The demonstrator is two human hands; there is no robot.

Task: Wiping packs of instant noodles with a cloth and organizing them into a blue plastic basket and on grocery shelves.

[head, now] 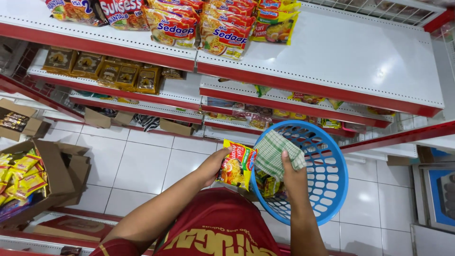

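The left hand (212, 166) grips a yellow noodle packet (237, 164) beside the blue basket (332, 182). The right hand (290, 176) clasps a checked cloth (276, 150) over the basket's rim.

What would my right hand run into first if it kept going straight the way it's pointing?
Probably the white shelf ahead. The right hand, holding a checked cloth, points up over the blue basket toward it, though depth is unclear.
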